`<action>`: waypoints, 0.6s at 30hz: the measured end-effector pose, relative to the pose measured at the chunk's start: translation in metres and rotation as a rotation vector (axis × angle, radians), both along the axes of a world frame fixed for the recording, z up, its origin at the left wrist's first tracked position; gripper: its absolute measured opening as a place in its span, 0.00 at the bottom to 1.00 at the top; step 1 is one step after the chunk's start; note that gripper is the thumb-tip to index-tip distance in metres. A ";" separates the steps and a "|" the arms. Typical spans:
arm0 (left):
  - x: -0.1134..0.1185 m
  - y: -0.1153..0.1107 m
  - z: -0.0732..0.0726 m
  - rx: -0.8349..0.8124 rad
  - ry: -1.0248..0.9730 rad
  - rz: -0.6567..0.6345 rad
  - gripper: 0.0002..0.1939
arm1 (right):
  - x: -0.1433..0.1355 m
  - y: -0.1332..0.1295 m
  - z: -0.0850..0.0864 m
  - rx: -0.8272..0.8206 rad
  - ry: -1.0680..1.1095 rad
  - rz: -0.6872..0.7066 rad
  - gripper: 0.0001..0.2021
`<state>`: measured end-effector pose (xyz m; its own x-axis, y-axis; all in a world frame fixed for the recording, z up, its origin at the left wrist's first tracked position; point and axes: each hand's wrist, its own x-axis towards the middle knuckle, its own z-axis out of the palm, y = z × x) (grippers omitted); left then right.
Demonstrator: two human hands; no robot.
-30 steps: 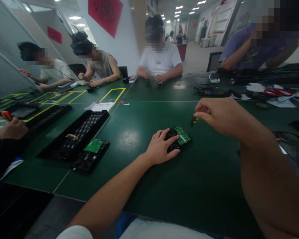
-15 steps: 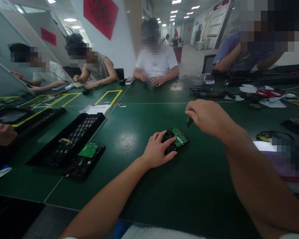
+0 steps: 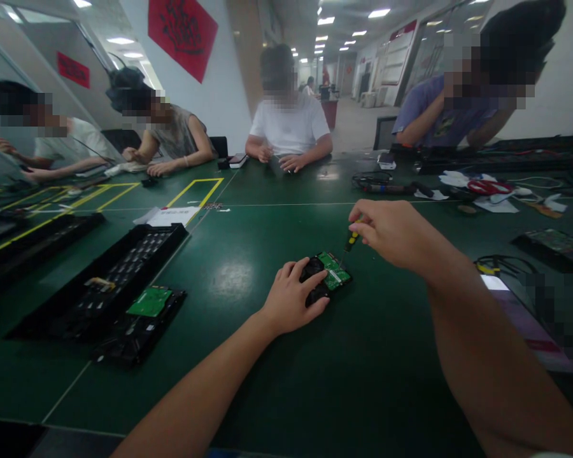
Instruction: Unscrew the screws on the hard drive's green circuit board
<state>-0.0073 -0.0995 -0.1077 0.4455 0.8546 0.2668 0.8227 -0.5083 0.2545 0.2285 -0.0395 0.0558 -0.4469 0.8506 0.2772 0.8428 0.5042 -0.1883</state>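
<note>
A black hard drive [image 3: 316,293] with a green circuit board [image 3: 335,272] on its upper face lies on the table in front of me. My left hand [image 3: 291,298] grips it from the left, fingers across its body and thumb by the near edge. In my right hand [image 3: 386,230] is a small screwdriver [image 3: 351,240] with a dark and yellow handle, pinched near the top by the fingers. It tilts, with its thin shaft reaching down to the right part of the board. Exactly where the tip touches cannot be made out.
Left on the green table [image 3: 248,388] stand a long black tray [image 3: 165,245] and a second drive-like unit [image 3: 148,318]. A lit tablet-like screen [image 3: 520,318] lies right. Cables [image 3: 379,181] and papers are farther back. Several people sit around the table.
My view has turned slightly, so most things sit farther left. The screwdriver's yellow handle shows more between my right fingers; its shaft still points at the board. My left hand stays on the hard drive.
</note>
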 end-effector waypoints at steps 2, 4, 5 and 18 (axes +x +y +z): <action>0.001 0.000 0.000 0.004 0.002 0.001 0.32 | -0.001 0.000 0.001 0.016 -0.026 -0.025 0.05; 0.001 0.000 0.000 0.004 0.004 0.006 0.31 | -0.002 0.001 0.001 0.042 -0.054 -0.046 0.07; 0.001 0.000 0.000 0.003 0.004 0.009 0.31 | -0.002 0.001 0.001 0.054 -0.065 -0.054 0.08; 0.002 -0.001 0.000 0.006 -0.002 0.018 0.31 | 0.000 0.010 -0.003 0.013 -0.027 -0.018 0.09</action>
